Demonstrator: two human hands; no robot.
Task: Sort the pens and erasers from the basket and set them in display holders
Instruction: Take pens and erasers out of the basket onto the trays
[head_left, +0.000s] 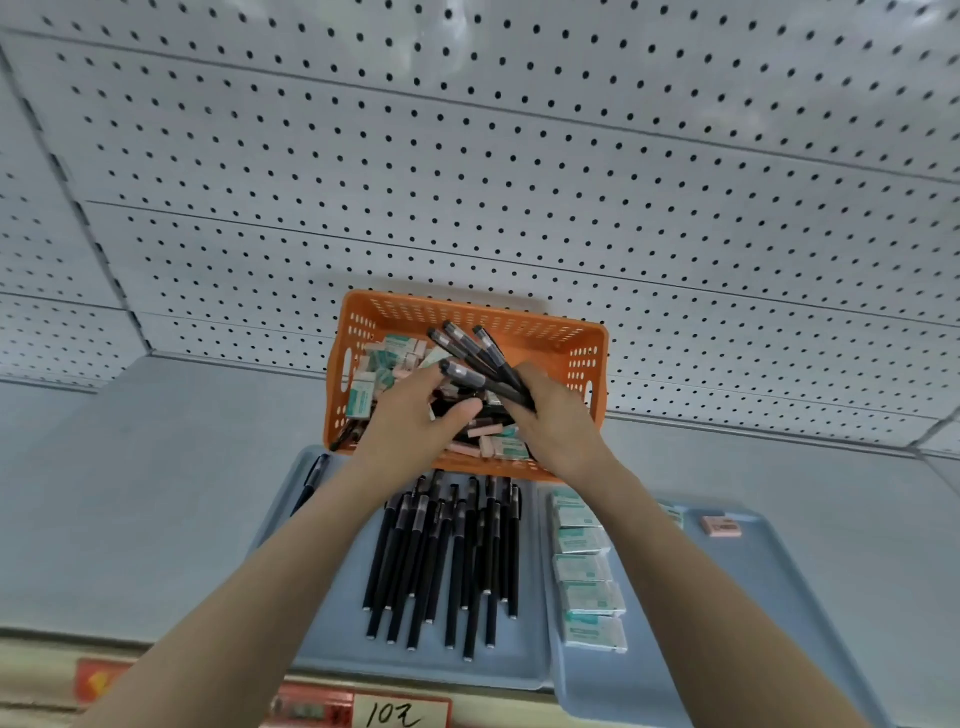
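An orange basket (519, 325) stands at the back of the shelf, filled with boxed erasers (382, 364) and black pens. My right hand (556, 421) grips a fanned bunch of several black pens (478, 358) over the basket. My left hand (415, 421) reaches into the basket beside it, fingers curled down among the pens, thumb near the bunch; what it holds is hidden. In front, a blue tray (337, 623) holds a row of black pens (447, 561). A second blue tray (654, 675) to the right holds a column of boxed erasers (587, 571).
A lone pink eraser (721, 526) lies on a third blue tray (810, 597) at the right. A single pen (311, 483) lies at the left tray's edge. White pegboard (467, 182) rises behind. Price labels (395, 714) run along the shelf's front edge.
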